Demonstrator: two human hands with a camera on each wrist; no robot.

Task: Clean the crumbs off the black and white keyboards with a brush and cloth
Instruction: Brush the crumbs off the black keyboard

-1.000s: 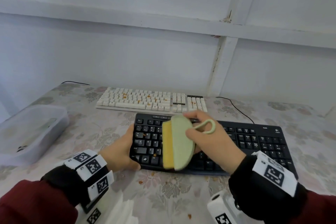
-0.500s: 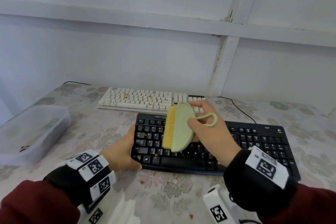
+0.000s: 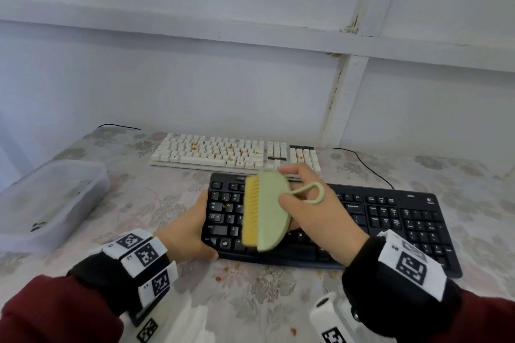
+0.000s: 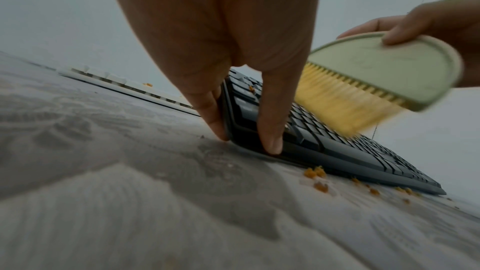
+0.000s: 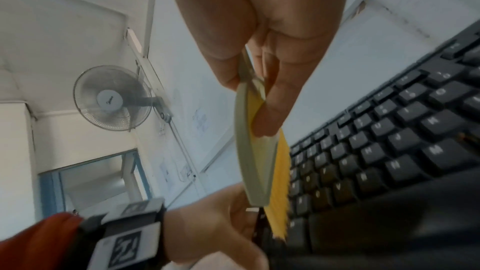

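Where blurred brush (image 3: 269, 213) (bristle tips smeared) hides keys

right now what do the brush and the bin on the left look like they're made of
Brush: pale green body, smooth and matte, looks like moulded plastic; yellow bristles look synthetic, fine and blurred mid-sweep. Bin: frosted translucent plastic, since dim shapes show through its wall. Neither can be confirmed by sight alone.

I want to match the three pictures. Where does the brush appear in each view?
Head: brush at centre, over the left part of the black keyboard.
Left wrist: brush at upper right, bristles toward the keys.
Right wrist: brush at centre, seen edge-on.
Shared landmark: the black keyboard.
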